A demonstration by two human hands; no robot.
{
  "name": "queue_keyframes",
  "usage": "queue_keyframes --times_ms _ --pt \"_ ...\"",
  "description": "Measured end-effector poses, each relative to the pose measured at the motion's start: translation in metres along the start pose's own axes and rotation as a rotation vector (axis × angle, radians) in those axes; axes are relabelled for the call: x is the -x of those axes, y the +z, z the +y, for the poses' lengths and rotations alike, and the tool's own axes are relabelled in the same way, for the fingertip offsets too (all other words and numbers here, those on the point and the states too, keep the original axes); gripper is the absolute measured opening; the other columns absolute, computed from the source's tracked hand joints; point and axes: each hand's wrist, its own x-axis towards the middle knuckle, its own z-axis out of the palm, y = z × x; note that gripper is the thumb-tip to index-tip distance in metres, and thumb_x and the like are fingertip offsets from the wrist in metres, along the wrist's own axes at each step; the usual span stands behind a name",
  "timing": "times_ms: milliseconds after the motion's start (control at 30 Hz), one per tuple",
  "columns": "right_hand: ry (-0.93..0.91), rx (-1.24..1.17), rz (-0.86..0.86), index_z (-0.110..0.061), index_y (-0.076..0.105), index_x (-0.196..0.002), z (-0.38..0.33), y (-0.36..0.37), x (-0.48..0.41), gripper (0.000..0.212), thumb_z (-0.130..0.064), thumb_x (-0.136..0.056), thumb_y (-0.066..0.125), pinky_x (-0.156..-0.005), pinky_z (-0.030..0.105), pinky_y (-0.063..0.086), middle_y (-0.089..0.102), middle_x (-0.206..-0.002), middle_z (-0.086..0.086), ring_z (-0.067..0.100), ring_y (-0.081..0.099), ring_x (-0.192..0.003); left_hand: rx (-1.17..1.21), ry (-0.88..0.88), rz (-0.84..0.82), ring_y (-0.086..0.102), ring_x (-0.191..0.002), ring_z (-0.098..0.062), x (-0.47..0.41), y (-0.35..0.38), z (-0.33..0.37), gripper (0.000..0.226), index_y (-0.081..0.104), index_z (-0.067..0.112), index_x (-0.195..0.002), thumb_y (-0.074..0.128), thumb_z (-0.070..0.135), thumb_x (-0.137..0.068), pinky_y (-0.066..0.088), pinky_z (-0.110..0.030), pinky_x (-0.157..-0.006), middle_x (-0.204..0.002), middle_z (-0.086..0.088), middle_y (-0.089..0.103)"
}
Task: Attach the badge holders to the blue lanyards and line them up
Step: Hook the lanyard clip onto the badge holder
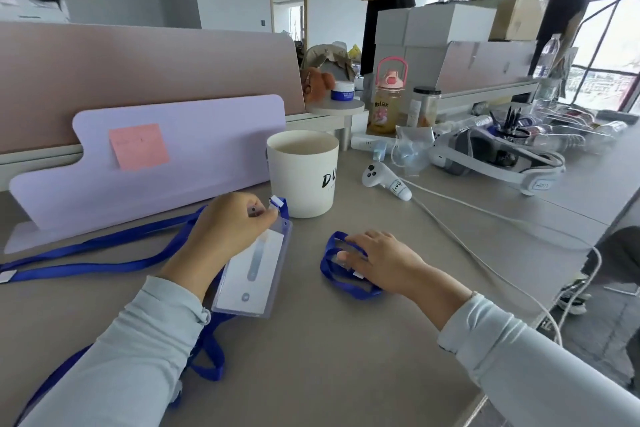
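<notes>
A clear badge holder (254,270) with a white card lies tilted on the grey table (329,357). My left hand (225,229) pinches its top edge next to a white clip (278,202) on a blue lanyard (104,253) that trails off to the left. More blue strap loops under my left sleeve (207,354). To the right, my right hand (384,262) rests with fingers spread on a bunched blue lanyard (337,270), pressing it on the table. Part of that lanyard is hidden under the palm.
A white cup (303,173) stands just behind the badge holder. A lilac board (156,163) with a pink note stands at the left. A white controller (384,180), cable (485,253), headset (491,156) and bottles lie to the right. Two people stand behind.
</notes>
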Motion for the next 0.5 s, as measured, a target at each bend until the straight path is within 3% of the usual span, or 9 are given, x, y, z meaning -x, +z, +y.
queue_keyframes --times_ms 67,133,233,300,367,500 --pt "-0.027 0.063 -0.004 -0.032 0.039 -0.135 -0.002 0.001 0.001 0.065 -0.063 -0.080 0.054 -0.088 0.031 0.040 0.045 -0.125 -0.003 0.019 0.042 -0.119 0.020 0.008 0.032 0.049 -0.062 -0.015 -0.002 -0.002 -0.003 0.029 0.057 0.014 -0.064 0.058 0.033 -0.086 0.033 -0.022 -0.052 -0.060 0.004 0.054" --pt "-0.048 0.068 -0.007 -0.027 0.047 -0.127 -0.003 0.004 0.000 0.054 -0.054 -0.081 0.058 -0.078 0.027 0.039 0.045 -0.118 -0.002 0.020 0.049 -0.107 0.033 0.011 0.059 0.049 -0.062 -0.012 -0.003 -0.003 -0.004 0.028 0.062 0.009 -0.071 0.058 0.032 -0.087 0.034 -0.021 -0.053 -0.064 0.003 0.056" --pt "-0.155 0.059 0.020 -0.016 0.051 -0.094 -0.007 0.010 -0.002 0.021 -0.037 -0.091 0.050 -0.071 0.029 0.040 0.045 -0.095 -0.004 0.022 0.050 -0.088 0.041 0.013 0.075 0.049 -0.063 -0.008 -0.006 -0.004 -0.006 0.028 0.065 0.008 -0.077 0.058 0.033 -0.087 0.035 -0.019 -0.054 -0.067 0.003 0.058" --pt "-0.206 0.016 0.015 -0.020 0.041 -0.078 -0.009 0.012 -0.003 0.017 -0.024 -0.092 0.047 -0.066 0.027 0.037 0.042 -0.077 -0.010 0.019 0.045 -0.078 0.043 0.011 0.068 0.049 -0.062 -0.009 -0.007 -0.004 -0.008 0.029 0.064 0.008 -0.074 0.058 0.034 -0.087 0.034 -0.020 -0.053 -0.064 0.004 0.057" --pt "-0.199 -0.057 -0.020 -0.019 0.042 -0.075 -0.011 0.011 -0.006 0.016 -0.017 -0.090 0.047 -0.060 0.026 0.033 0.044 -0.069 -0.009 0.018 0.042 -0.071 0.059 0.007 0.060 0.050 -0.062 -0.011 -0.008 -0.003 -0.009 0.030 0.061 0.011 -0.069 0.058 0.035 -0.086 0.034 -0.020 -0.052 -0.062 0.006 0.056" --pt "-0.195 -0.241 0.035 -0.022 0.058 -0.089 -0.020 -0.010 -0.021 0.006 -0.017 -0.087 0.055 -0.065 0.020 0.041 0.061 -0.082 0.002 0.014 0.049 -0.070 0.113 -0.024 0.117 0.048 -0.059 -0.012 -0.011 -0.009 -0.013 0.028 0.059 0.012 -0.067 0.058 0.033 -0.086 0.032 -0.021 -0.051 -0.058 0.006 0.054"
